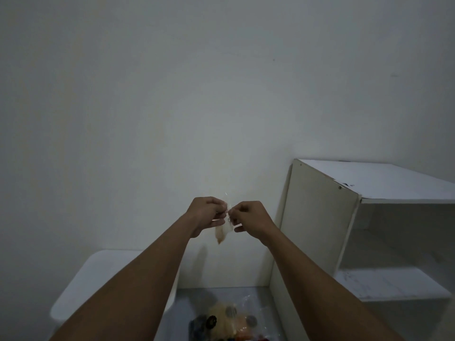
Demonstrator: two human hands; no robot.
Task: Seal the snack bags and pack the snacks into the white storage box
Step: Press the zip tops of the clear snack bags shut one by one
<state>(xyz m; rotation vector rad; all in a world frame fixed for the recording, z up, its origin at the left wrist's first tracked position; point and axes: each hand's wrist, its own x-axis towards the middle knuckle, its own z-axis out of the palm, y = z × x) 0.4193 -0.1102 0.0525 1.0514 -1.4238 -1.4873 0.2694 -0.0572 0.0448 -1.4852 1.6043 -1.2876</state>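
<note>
Raised in front of the wall, a small clear snack bag (222, 233) hangs with pale orange-brown snack in its bottom. My left hand (206, 214) pinches the bag's top edge from the left. My right hand (248, 217) pinches the same edge from the right, and the fingertips of both nearly meet. The white storage box (98, 279) stands at the lower left, partly behind my left forearm; its inside is hidden. More snacks in clear bags (229, 321) lie on the grey surface at the bottom middle.
A white shelf unit (369, 217) with open compartments stands at the right, its side panel close to my right arm. A plain white wall fills the upper view. The grey surface (266, 306) runs between the box and the shelf.
</note>
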